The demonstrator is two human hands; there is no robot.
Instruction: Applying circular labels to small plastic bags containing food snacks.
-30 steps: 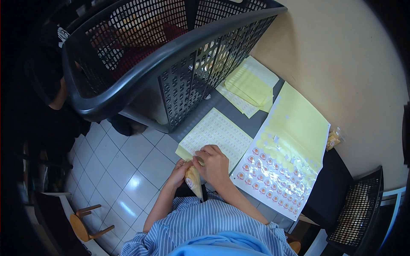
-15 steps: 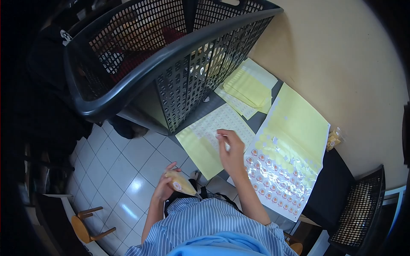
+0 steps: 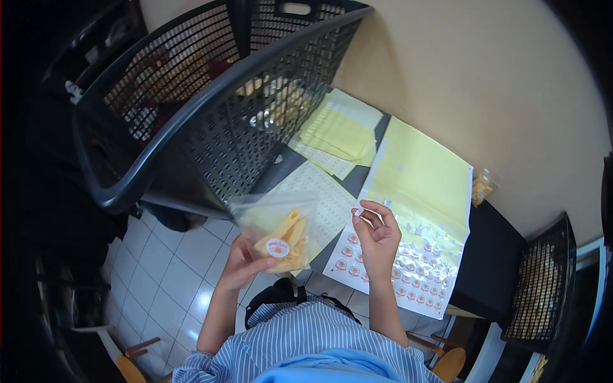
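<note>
My left hand [image 3: 246,263] grips a clear plastic pouch [image 3: 290,210] by its lower left side, thumb on the front. Pale yellow snack pieces [image 3: 295,231] fill its lower part, and a round white sticker [image 3: 277,247] is on its front. My right hand [image 3: 378,237] is raised over a sheet of round stickers [image 3: 418,274], thumb and forefinger pinching a small white label [image 3: 359,210]. Left of that hand lies a sheet of tiny printed labels [image 3: 319,195], partly hidden behind the pouch.
A large black perforated basket [image 3: 211,137] holding snack packs stands at the left. Yellow backing sheets [image 3: 338,131] lie beyond the labels. Another snack pouch [image 3: 483,186] rests by the wall, and a black crate [image 3: 539,281] stands at the right. A wooden stool [image 3: 131,367] is on the floor.
My left hand has lifted the pouch up and turned its stickered front into view. My right hand has moved right, off the tiny-label sheet, with a small white label in its fingertips.
</note>
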